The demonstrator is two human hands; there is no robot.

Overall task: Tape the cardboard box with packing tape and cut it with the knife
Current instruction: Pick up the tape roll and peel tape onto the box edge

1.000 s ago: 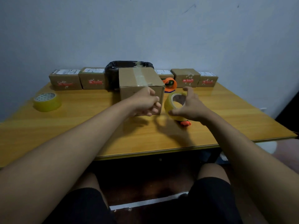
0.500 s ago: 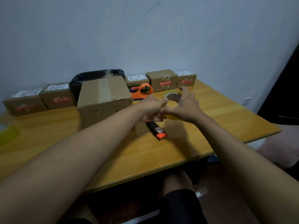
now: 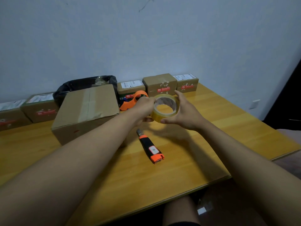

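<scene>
Cradling the packing tape above the bench, the right hand curls its fingers around the roll to steady it while the left hand pinches at its rim, probably picking for the loose end. The cardboard box sits just left, flaps shut. The knife lies below the hands, with clear room toward the near edge.

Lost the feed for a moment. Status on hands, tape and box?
Both hands on tape roll: right hand cradles it, left hand pinches its rim. Cardboard box left of hands, old strip on top. Knife on table, untouched. Nothing in the way.
</scene>
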